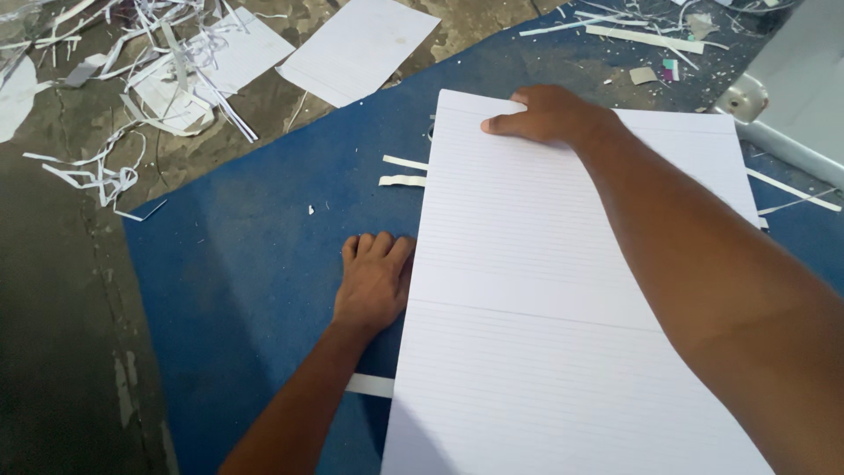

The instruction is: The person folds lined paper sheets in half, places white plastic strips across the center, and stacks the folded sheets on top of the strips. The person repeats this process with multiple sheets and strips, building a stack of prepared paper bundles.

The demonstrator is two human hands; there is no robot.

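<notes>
You had the ruled paper stack (563, 290) flat on the blue mat (237, 264), left hand (374, 281) open w/ palm butted vs its left edge, right hand (549, 114) pressing its top, fingers curled, gripping nothing — squaring step; next needs edges flush.

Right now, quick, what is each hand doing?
Left hand: open, flat on the blue board, against the ruled paper stack edge.
Right hand: open, pressing on the stack's top.

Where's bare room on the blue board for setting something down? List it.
Free: the blue board left of the left hand, below the paper strips. Crowded: the ruled sheets fill the right; shredded trimmings clutter the upper left floor.
</notes>
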